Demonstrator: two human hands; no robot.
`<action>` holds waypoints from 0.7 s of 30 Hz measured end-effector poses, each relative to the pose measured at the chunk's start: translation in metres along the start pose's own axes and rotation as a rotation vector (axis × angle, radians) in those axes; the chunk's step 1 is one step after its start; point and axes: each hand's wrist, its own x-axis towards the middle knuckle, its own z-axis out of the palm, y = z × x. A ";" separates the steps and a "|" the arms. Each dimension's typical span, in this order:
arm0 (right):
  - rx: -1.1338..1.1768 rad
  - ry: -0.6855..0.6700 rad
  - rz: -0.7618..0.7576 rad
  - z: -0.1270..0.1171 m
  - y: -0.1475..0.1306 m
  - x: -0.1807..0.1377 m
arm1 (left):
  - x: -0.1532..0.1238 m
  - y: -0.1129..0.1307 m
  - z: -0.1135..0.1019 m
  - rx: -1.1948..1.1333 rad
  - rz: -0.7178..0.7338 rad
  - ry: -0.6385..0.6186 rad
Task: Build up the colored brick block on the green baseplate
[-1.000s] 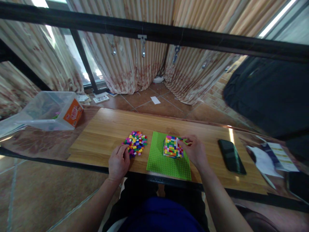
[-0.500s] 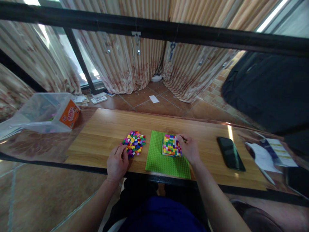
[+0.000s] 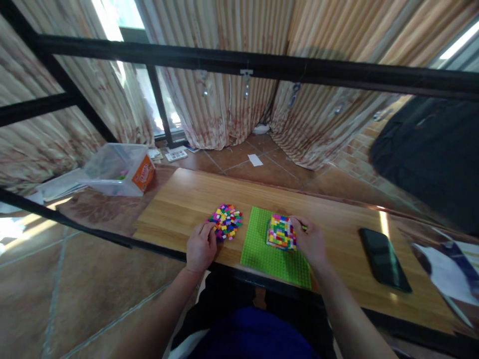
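My left hand (image 3: pixel 201 245) rests at the near left edge of a loose pile of small coloured toy bricks (image 3: pixel 226 222), its fingers curled together. Whatever its fingertips hold, if anything, is hidden. A green studded baseplate (image 3: pixel 258 253) lies to the right of the pile. On it stands a squarish block built of multicoloured bricks (image 3: pixel 281 233). My right hand (image 3: pixel 310 242) is closed at the block's right side, with thumb and fingertips at its top right edge. A small yellow-green bit shows beside its fingers, too small to name.
A black phone (image 3: pixel 385 259) lies on the right of the wooden board (image 3: pixel 168 209). A clear plastic box (image 3: pixel 112 182) with an orange label stands at the far left. Papers (image 3: pixel 449 271) lie at the far right. A dark metal bar (image 3: pixel 209 59) crosses beyond the table.
The view has swung left, so everything sits further right in the picture. Both hands keep nearly the same places, the left at the pile and the right at the block.
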 end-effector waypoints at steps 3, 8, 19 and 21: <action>-0.064 0.100 -0.085 -0.003 -0.006 -0.002 | -0.001 0.001 0.001 -0.008 -0.029 0.005; -0.117 0.074 -0.436 0.017 -0.054 -0.016 | -0.003 0.002 0.002 -0.033 -0.034 -0.006; -0.247 -0.398 -0.539 0.122 -0.100 -0.033 | -0.005 0.004 0.002 -0.063 -0.007 0.007; -0.288 -0.384 -0.547 0.126 -0.099 -0.034 | -0.005 0.005 0.002 -0.079 -0.012 0.012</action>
